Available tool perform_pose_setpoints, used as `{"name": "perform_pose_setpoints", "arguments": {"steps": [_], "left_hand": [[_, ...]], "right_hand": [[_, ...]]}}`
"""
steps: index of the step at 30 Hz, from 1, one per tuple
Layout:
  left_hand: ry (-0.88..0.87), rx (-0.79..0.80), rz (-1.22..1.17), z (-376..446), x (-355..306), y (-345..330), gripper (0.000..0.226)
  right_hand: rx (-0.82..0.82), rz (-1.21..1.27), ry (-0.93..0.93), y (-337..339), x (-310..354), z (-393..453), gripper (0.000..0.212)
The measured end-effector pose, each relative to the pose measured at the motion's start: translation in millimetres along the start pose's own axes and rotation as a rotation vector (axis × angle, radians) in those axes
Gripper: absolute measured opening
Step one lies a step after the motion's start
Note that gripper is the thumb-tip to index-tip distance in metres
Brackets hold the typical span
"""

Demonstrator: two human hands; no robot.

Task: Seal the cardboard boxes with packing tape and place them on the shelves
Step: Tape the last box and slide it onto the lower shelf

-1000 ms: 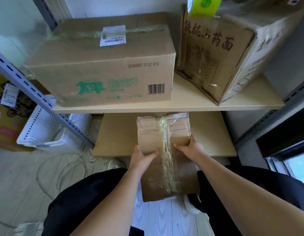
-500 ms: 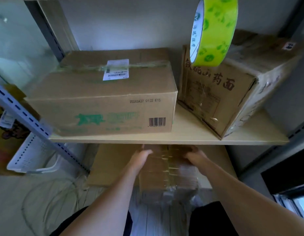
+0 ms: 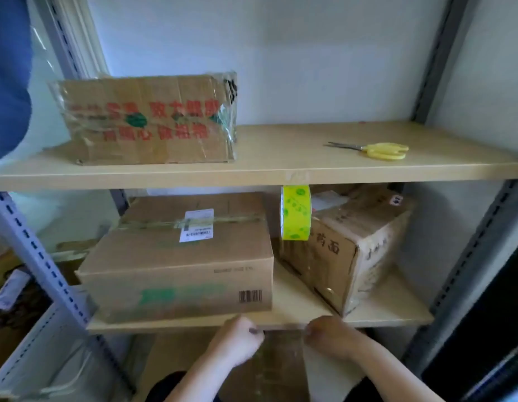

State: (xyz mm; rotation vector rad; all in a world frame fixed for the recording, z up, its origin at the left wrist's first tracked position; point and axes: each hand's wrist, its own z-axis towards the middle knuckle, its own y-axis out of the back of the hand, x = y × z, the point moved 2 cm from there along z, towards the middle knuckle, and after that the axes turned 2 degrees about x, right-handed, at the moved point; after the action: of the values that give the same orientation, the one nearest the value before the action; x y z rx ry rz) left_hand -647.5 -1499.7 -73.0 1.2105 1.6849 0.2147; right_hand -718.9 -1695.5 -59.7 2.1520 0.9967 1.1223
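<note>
Storage corner of a room, home or small stockroom. Slotted grey metal rack [image 3: 34,256] with wooden shelves [image 3: 281,172], taped cardboard boxes [image 3: 176,256] stacked on them, yellow scissors [image 3: 382,150], green tape roll [image 3: 296,216], plain white wall [image 3: 281,53].

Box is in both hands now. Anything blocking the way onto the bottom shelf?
Nothing visible blocks it. The left hand and right hand grip the taped box just under the middle shelf's front edge; that board hides most of the bottom shelf.
</note>
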Motion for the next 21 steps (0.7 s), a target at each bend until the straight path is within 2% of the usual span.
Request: {"name": "perform_pose_setpoints", "arguments": {"steps": [2,4,5,6,7,10,11,13,16,19,21], "left_hand": [[-0.158,-0.238,-0.225,-34,-36,40,0.027],[-0.373,-0.480,-0.449,-75,-82,77,0.032],[-0.461,-0.536,-0.520,-91,-104,89,0.036],[-0.513,-0.556,-0.539,-103,-124,96,0.041],[-0.539,-0.548,-0.513,-110,-142,98,0.044],[-0.576,-0.446,-0.500,-115,-171,89,0.031],[-0.580,-0.421,-0.528,-115,-173,85,0.025],[-0.594,-0.407,-0.548,-119,-166,82,0.021],[-0.614,-0.423,-0.561,-129,-159,89,0.023],[-0.672,-0.382,-0.520,-146,-165,105,0.030],[-0.723,-0.361,-0.491,-164,-170,113,0.031]], "right_hand": [[-0.183,0.183,0.009,51,17,-34,0.019],[-0.507,0.398,0.046,102,39,-67,0.022],[-0.671,0.479,0.078,122,52,-81,0.023],[-0.768,0.559,0.127,138,67,-94,0.025],[-0.779,0.651,0.192,148,87,-106,0.031],[-0.534,0.889,0.299,149,125,-111,0.048],[-0.484,0.961,0.319,145,130,-107,0.047],[-0.490,1.080,0.323,140,132,-98,0.041],[-0.407,1.162,0.258,146,141,-93,0.050],[-0.271,1.157,0.209,157,153,-96,0.034],[-0.276,1.086,0.204,160,160,-108,0.026]]}}
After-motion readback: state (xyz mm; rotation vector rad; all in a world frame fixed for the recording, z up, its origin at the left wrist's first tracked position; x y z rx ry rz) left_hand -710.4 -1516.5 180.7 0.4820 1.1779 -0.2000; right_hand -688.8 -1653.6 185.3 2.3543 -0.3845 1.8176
